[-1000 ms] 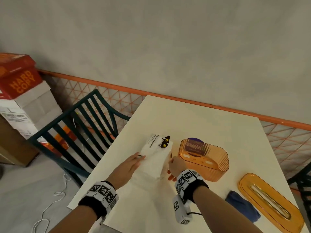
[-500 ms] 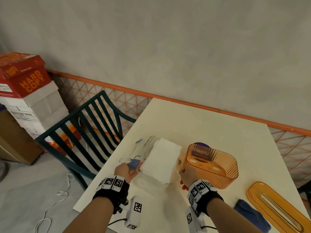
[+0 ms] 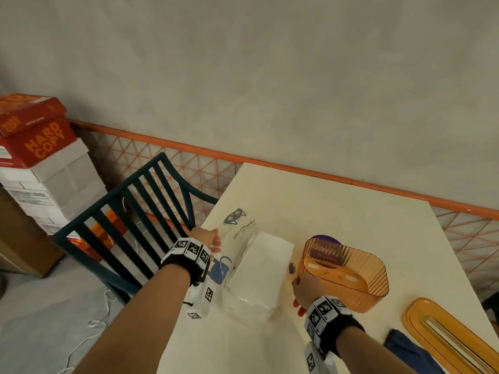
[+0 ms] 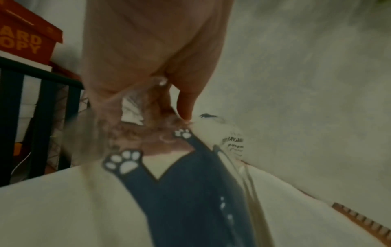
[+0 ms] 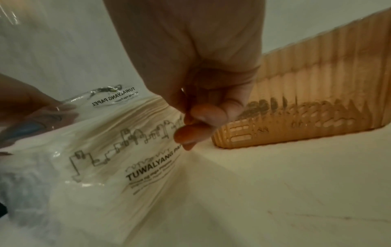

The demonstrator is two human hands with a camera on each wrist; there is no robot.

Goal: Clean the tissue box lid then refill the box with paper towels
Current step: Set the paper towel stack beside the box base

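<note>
On the white table (image 3: 337, 211) a stack of paper towels (image 3: 263, 268) lies in its clear plastic wrapper (image 3: 237, 230), which is opened out around it. The left hand (image 3: 206, 237) pinches the wrapper's left side — in the left wrist view the film is bunched between thumb and fingers, its cat-paw print just below them. The right hand (image 3: 303, 291) pinches the wrapper's right edge with curled fingers, close beside the stack and next to the orange tissue box (image 3: 348, 273).

The box stands open-topped and upright, just right of the towels, with something purple showing behind its ribbed wall. Its orange lid (image 3: 442, 336) lies flat near the table's right front corner, well apart from the box, and a blue cloth (image 3: 407, 349) lies just beside the lid.

A dark green chair (image 3: 129, 225) stands left of the table — stacked paper boxes (image 3: 40, 157) behind it.
</note>
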